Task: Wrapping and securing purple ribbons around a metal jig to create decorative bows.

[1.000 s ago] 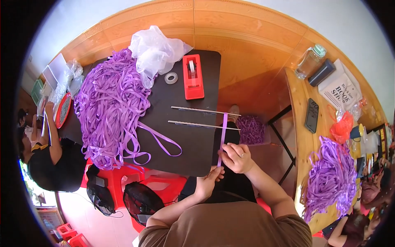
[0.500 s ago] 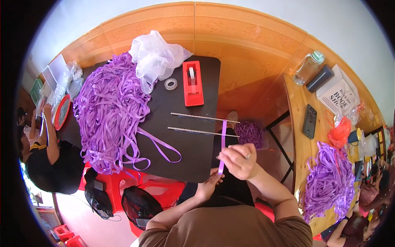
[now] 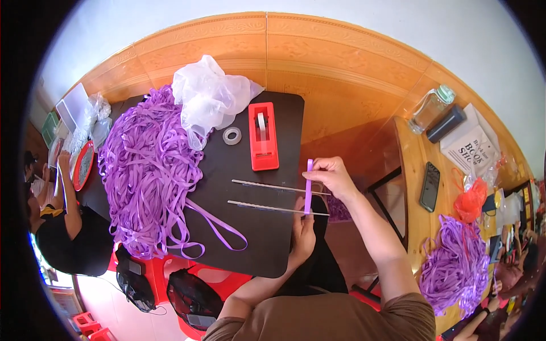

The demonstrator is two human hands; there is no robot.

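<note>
Two thin metal rods, an upper one (image 3: 264, 185) and a lower one (image 3: 259, 207), lie side by side on the dark table and stick out past its right edge. A purple ribbon (image 3: 308, 190) spans both rods beyond that edge. My right hand (image 3: 335, 177) pinches the ribbon at its upper end, just above the upper rod. Below, my left hand (image 3: 303, 236) has its fingers closed on the ribbon at the lower rod. A large heap of purple ribbon (image 3: 148, 176) covers the table's left part, with one loop trailing toward the front.
A red tape dispenser (image 3: 264, 153), a small tape roll (image 3: 232, 136) and a white plastic bag (image 3: 205, 99) rest on the table. On the wooden table at right are a phone (image 3: 430, 186), a bottle (image 3: 430, 111) and more purple ribbon (image 3: 455, 264). Another person (image 3: 74, 227) sits at left.
My right hand has moved up and away, from below the lower rod to above the upper one. My left hand has risen to the lower rod. The view has shifted slightly.
</note>
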